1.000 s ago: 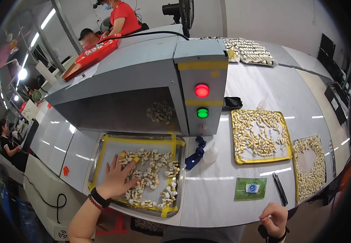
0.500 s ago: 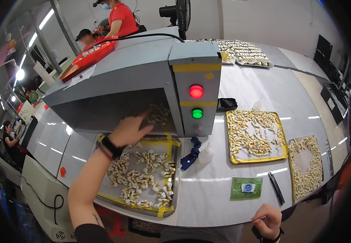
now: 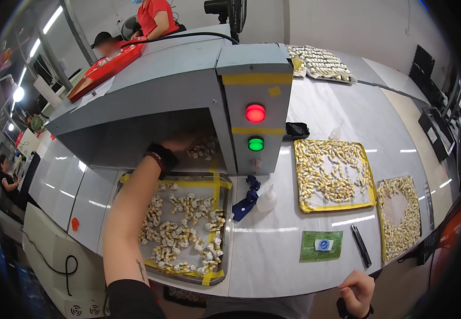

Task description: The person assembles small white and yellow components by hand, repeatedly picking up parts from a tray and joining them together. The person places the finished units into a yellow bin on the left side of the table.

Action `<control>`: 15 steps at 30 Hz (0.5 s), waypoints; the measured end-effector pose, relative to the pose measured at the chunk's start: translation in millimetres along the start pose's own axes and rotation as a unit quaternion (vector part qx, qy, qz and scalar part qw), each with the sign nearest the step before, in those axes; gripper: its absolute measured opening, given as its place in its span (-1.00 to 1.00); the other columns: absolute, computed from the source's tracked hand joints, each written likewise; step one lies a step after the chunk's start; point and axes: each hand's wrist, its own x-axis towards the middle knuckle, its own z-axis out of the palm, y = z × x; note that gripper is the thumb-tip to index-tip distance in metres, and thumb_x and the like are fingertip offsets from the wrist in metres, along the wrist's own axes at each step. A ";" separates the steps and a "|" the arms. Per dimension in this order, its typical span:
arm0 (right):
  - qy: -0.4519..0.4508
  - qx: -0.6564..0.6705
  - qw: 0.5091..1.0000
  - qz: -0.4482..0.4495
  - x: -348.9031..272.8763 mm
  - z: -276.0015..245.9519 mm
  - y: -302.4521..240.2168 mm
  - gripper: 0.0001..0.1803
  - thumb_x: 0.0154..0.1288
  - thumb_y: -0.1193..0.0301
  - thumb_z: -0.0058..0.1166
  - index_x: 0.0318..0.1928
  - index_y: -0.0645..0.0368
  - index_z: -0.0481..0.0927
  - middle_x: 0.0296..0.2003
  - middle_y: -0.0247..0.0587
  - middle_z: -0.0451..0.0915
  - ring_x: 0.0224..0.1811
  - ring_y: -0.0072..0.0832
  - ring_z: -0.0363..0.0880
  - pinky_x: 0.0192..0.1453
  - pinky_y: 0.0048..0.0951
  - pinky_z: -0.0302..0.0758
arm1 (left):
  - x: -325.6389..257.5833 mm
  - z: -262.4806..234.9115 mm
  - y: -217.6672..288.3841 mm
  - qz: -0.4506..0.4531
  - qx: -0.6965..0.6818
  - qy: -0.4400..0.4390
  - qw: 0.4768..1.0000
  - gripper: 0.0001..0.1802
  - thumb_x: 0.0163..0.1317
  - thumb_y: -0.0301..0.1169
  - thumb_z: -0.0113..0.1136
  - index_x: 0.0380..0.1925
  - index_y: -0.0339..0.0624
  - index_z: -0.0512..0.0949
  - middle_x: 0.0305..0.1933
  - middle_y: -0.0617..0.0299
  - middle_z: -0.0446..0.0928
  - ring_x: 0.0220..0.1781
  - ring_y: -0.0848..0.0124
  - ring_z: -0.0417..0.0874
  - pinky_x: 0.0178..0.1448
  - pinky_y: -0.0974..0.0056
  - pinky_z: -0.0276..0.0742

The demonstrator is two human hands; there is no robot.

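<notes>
My left hand (image 3: 184,142) reaches into the dark opening of a grey metal box (image 3: 134,130). It is beside a heap of small whitish pieces (image 3: 202,149) in there. Shadow hides its fingers, so their grip does not show. Below the opening, under my left forearm, lies a metal tray (image 3: 227,266) edged with yellow tape. Many small white and yellowish-brown pieces (image 3: 174,236) are scattered over it. Low at the table's front edge, my right hand (image 3: 359,291) is loosely curled, its fingers bent in, with nothing visible in it.
Right of the box are a dark blue cloth (image 3: 247,201), a white bottle (image 3: 267,200), a yellow-rimmed tray (image 3: 303,207), another filled tray (image 3: 400,218), a green packet (image 3: 309,254) and a black pen (image 3: 361,246). A red tray (image 3: 108,66) rests on the box. Co-workers are behind.
My left hand has gone deeper into the box, from its opening toward the heap. The view has shifted slightly. My right hand stays curled near the table's edge.
</notes>
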 end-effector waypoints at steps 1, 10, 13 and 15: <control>0.000 0.000 1.000 -0.003 1.1 0.1 0.8 -0.92 0.22 0.57 0.04 -0.40 0.35 0.50 -0.56 -0.25 0.40 -0.56 -0.54 0.32 -0.46 -0.57 0.22 | -7.7 -8.4 17.7 -0.057 -0.016 -0.006 0.998 -0.53 0.39 -0.18 -0.19 0.17 -0.24 0.31 0.08 0.13 0.44 0.10 0.35 0.42 0.25 0.28 0.29; 0.063 -0.013 0.998 -0.018 -1.7 3.1 23.6 -0.84 0.08 0.43 0.13 -0.52 0.26 0.51 -0.62 -0.25 0.49 -0.59 -0.49 0.42 -0.47 -0.55 0.29 | -32.2 -24.5 -5.4 -0.069 0.198 0.012 0.978 -0.52 0.16 -0.37 0.07 0.11 -0.25 0.35 0.08 0.04 0.42 0.06 0.27 0.44 0.18 0.23 0.33; 0.049 -0.027 0.998 -0.034 4.2 5.7 20.4 -0.84 0.07 0.43 0.13 -0.52 0.26 0.51 -0.63 -0.25 0.48 -0.60 -0.49 0.41 -0.49 -0.54 0.28 | -38.0 -24.9 -16.8 -0.084 0.251 0.022 0.964 -0.36 -0.02 -0.41 0.18 0.15 -0.24 0.32 0.11 -0.05 0.40 0.09 0.15 0.44 0.16 0.18 0.35; 0.040 -0.036 0.998 -0.043 7.9 5.0 16.4 -0.85 0.06 0.43 0.13 -0.53 0.26 0.51 -0.63 -0.25 0.47 -0.61 -0.48 0.40 -0.50 -0.54 0.27 | -30.6 -25.1 -42.3 -0.018 0.259 0.078 0.962 -0.26 -0.09 -0.39 0.23 0.19 -0.23 0.28 0.16 -0.08 0.35 0.15 0.09 0.40 0.20 0.17 0.32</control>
